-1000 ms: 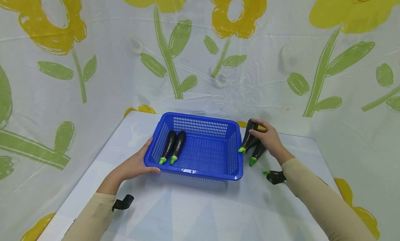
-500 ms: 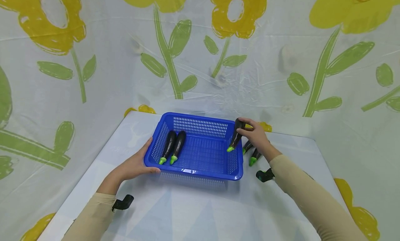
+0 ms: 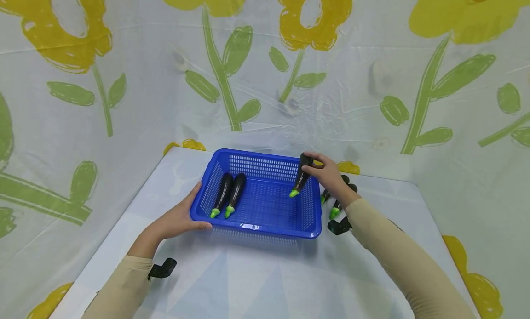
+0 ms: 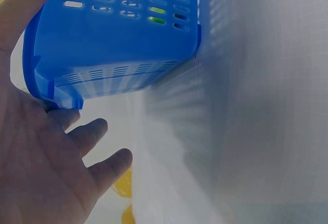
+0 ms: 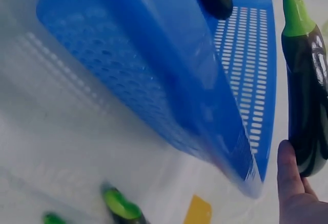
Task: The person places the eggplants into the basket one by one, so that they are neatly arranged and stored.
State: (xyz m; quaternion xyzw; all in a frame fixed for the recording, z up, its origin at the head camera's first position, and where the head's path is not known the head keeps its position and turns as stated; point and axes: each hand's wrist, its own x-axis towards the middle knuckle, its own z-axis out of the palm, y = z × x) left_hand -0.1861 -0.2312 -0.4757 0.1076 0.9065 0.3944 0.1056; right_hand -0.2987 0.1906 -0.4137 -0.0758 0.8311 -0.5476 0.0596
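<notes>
A blue plastic basket point(image 3: 265, 230) with slotted walls stands on the table. My left hand point(image 3: 175, 221) rests against its left front corner, thumb along the front rim. In the left wrist view the fingers point(image 4: 110, 170) are straight and spread beside the wall. My right hand point(image 3: 328, 175) pinches a dark eggplant point(image 3: 303, 168) by its thick end, green stem cap pointing down. This eggplant hangs over the right part of the basket in the head view. Two more eggplants, one point(image 3: 223, 192) beside the other point(image 3: 236, 192), lie inside at the left.
Right of the basket, partly behind my right hand, an eggplant point(image 3: 336, 210) and another eggplant point(image 3: 325, 196) lie on the white table point(image 3: 248, 282). A flower-printed sheet point(image 3: 348, 112) hangs behind the table. Black wrist devices, one point(image 3: 163, 268) left and one point(image 3: 339, 226) right, jut inward.
My right hand has carried the eggplant leftward, from beside the basket's right rim to over its inside. More of the eggplants on the table shows now. My left hand has stayed at its corner.
</notes>
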